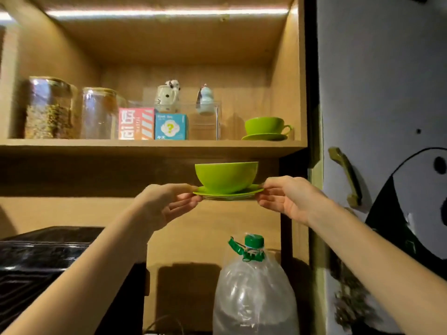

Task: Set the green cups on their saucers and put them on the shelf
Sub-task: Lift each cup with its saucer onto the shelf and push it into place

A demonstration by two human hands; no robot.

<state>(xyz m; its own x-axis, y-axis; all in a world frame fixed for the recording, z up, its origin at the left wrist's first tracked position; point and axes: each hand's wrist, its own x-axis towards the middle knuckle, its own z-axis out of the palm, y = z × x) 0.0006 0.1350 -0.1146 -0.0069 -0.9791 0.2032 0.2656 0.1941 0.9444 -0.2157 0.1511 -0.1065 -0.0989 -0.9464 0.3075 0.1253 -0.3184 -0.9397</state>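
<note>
A green cup [227, 176] stands upright on a green saucer [251, 191], held in the air just below the front edge of the lit wooden shelf [150, 144]. My left hand [167, 204] pinches the saucer's left rim. My right hand [285, 197] pinches its right rim. Its handle is hidden from view. A second green cup [264, 125] sits on its own saucer [264, 137] at the right end of the shelf, handle pointing right.
On the shelf stand two glass jars [48, 108], a pink box [136, 123], a teal box [171, 126] and a clear case with figurines [205, 112]. Below are a large water bottle [254, 291] and a black appliance [41, 262]. A door handle [347, 176] is at right.
</note>
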